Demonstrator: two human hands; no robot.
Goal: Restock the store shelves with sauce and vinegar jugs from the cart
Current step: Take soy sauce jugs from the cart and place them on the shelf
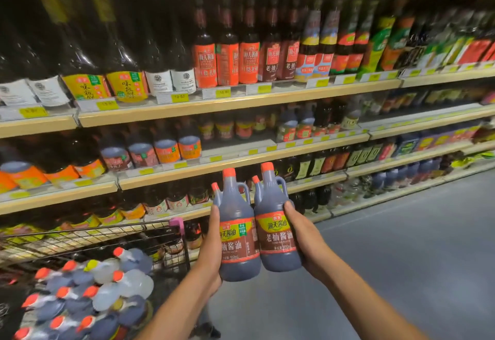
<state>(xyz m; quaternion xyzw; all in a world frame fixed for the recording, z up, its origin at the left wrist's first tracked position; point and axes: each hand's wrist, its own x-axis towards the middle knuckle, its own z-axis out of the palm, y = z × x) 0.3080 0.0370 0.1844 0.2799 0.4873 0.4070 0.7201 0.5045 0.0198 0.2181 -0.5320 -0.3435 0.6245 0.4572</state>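
Observation:
I hold two dark soy sauce jugs with orange caps upright and side by side in front of the shelves. My left hand (pixel 213 246) grips the left jug (pixel 237 232) from its left side. My right hand (pixel 301 235) grips the right jug (pixel 277 232) from its right side. The jugs touch each other. Lower left, the wire cart (pixel 150 235) holds several more dark sauce jugs (pixel 61 310) and clear vinegar jugs (pixel 126 283). A gap (pixel 235 144) shows on the middle shelf, above the jugs.
Wooden shelves (pixel 230 104) full of sauce bottles run from left to right across the view, with yellow price tags on their edges. Grey floor (pixel 401 246) lies to the right. The cart stands close against the lower shelves.

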